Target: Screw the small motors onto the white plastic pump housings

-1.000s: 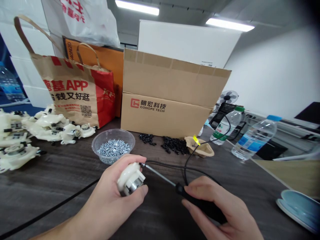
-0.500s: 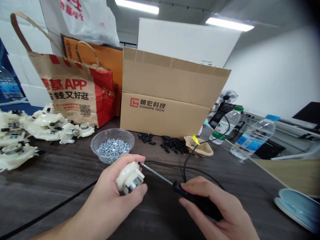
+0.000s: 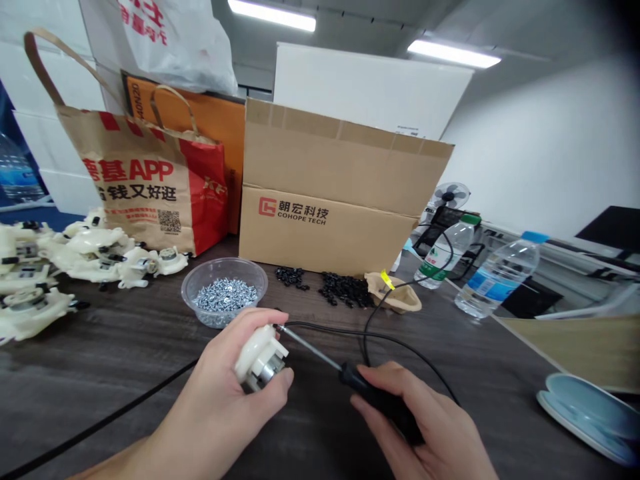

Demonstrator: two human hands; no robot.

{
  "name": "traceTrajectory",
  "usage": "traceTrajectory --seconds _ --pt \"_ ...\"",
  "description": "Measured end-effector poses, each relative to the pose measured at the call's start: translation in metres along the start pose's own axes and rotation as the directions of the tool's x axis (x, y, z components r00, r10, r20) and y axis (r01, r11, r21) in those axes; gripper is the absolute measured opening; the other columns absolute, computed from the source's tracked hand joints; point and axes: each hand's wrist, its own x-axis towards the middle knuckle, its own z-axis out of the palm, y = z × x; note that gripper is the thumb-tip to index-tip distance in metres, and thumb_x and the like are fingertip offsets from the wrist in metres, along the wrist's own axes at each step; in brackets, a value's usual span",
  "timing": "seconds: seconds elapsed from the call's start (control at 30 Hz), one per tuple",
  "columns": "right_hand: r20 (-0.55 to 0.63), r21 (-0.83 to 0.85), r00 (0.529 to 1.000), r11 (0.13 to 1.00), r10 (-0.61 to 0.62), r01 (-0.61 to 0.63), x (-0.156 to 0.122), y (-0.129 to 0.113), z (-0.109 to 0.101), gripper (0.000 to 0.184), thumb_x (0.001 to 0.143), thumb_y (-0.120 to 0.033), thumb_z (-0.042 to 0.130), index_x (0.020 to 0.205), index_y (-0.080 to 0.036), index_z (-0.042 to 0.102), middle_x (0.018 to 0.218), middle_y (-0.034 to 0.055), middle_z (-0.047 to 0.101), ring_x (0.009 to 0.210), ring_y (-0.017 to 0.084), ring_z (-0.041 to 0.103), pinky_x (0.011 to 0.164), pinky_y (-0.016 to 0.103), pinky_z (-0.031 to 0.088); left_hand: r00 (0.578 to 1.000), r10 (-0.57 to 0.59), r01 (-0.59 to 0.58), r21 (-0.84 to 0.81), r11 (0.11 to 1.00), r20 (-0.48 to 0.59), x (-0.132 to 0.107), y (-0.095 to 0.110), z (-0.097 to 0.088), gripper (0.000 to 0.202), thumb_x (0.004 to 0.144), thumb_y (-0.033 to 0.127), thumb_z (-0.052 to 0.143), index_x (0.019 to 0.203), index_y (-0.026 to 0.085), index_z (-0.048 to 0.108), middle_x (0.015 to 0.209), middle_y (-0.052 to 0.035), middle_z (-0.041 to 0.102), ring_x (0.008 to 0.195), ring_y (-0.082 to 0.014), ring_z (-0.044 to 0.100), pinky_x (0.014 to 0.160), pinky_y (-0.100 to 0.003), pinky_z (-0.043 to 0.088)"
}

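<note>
I've got left hand [image 3: 225, 380] fingers curled firmly round white plastic part [image 3: 260, 357], held up off table, steadying it against tip of black corded screwdriver [image 3: 373, 393]. Right hand [image 3: 415, 420] fingers wrapped round handle, aiming shaft. Bowl of screws [image 3: 200, 310] within reach.

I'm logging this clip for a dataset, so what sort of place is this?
Probably a small assembly workspace set up in an office room: a corded screwdriver in use, a clear bowl of screws, and a pile of cream plastic housings on the table.
</note>
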Motion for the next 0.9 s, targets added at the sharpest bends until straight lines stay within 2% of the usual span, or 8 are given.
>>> traceTrajectory --seconds 0.13,0.2,0.33,0.43,0.57,0.67,0.77,0.9 --pt "0.054 0.086 0.998 0.996 -0.044 0.039 0.0085 -0.0021 -0.0048 0.017 0.105 -0.021 0.045 0.111 -0.028 0.059 0.076 -0.0030 0.072 0.059 0.015 0.070 0.053 0.023 0.053 0.992 0.125 -0.125 -0.006 0.992 -0.016 -0.0004 -0.0003 0.0004 0.045 0.078 0.012 0.064 0.118 0.034 0.061 0.119 0.0028 0.065 0.103 -0.0198 0.062 0.092 -0.034 0.048" --pt "0.079 0.119 0.997 0.993 -0.007 -0.002 0.0100 -0.0022 -0.0049 0.020 0.106 -0.022 0.041 0.103 -0.028 0.059 0.070 -0.0051 0.068 0.053 0.014 0.066 0.049 0.023 0.050 0.986 0.166 -0.166 -0.010 0.986 -0.028 -0.0010 -0.0012 0.0017 0.046 0.077 0.012 0.064 0.117 0.035 0.063 0.116 0.0034 0.066 0.102 -0.0192 0.063 0.090 -0.032 0.049" --pt "0.118 0.064 0.982 0.986 0.146 -0.154 0.0071 0.0006 -0.0035 0.002 0.098 -0.027 0.058 0.099 -0.027 0.056 0.079 -0.0037 0.070 0.066 0.016 0.070 0.058 0.024 0.055 0.997 0.068 -0.070 -0.031 0.997 -0.039 -0.0017 -0.0021 0.0043 0.042 0.077 0.017 0.065 0.116 0.034 0.064 0.101 0.0034 0.067 0.079 -0.0168 0.062 0.075 -0.031 0.049" --pt "0.116 0.050 0.991 0.996 0.072 -0.078 0.0055 0.0022 -0.0053 0.006 0.100 -0.025 0.056 0.104 -0.027 0.059 0.085 -0.0018 0.073 0.071 0.017 0.072 0.062 0.025 0.057 0.999 -0.018 0.017 -0.022 1.000 -0.032 -0.0011 -0.0005 0.0037 0.039 0.078 0.023 0.066 0.116 0.032 0.064 0.095 0.0022 0.067 0.072 -0.0168 0.058 0.070 -0.031 0.046" --pt "0.105 0.066 0.995 0.998 -0.001 -0.006 0.0059 0.0008 -0.0064 0.018 0.104 -0.024 0.046 0.109 -0.027 0.063 0.083 0.0015 0.075 0.066 0.019 0.073 0.055 0.026 0.056 1.000 0.013 -0.013 -0.020 1.000 -0.002 -0.0008 0.0009 0.0007 0.040 0.078 0.022 0.065 0.116 0.032 0.063 0.100 0.0021 0.067 0.077 -0.0172 0.059 0.073 -0.031 0.046" --pt "0.123 0.057 0.989 0.994 0.084 -0.092 0.0035 0.0016 -0.0032 0.009 0.100 -0.028 0.054 0.106 -0.027 0.061 0.082 0.0013 0.075 0.066 0.020 0.073 0.052 0.026 0.056 1.000 -0.004 0.005 -0.026 1.000 0.014 -0.0002 -0.0004 -0.0002 0.041 0.078 0.021 0.065 0.117 0.034 0.063 0.100 0.0031 0.067 0.078 -0.0168 0.059 0.074 -0.030 0.046" --pt "0.122 0.021 0.982 0.989 0.142 -0.146 0.0012 0.0058 -0.0019 0.011 0.096 -0.026 0.061 0.106 -0.028 0.057 0.086 -0.0006 0.074 0.072 0.019 0.074 0.062 0.026 0.060 0.998 -0.053 0.054 -0.028 0.998 0.025 0.0011 -0.0018 0.0003 0.042 0.078 0.021 0.066 0.118 0.034 0.064 0.099 0.0033 0.067 0.078 -0.0169 0.059 0.073 -0.029 0.046" --pt "0.076 0.008 0.997 1.000 0.005 -0.005 0.0040 0.0056 -0.0077 0.015 0.102 -0.025 0.053 0.115 -0.028 0.058 0.094 0.0016 0.076 0.079 0.019 0.076 0.067 0.027 0.061 0.998 -0.053 0.054 -0.032 0.998 0.017 0.0011 -0.0018 0.0006 0.041 0.078 0.023 0.066 0.118 0.034 0.064 0.095 0.0036 0.067 0.076 -0.0165 0.059 0.073 -0.029 0.046"
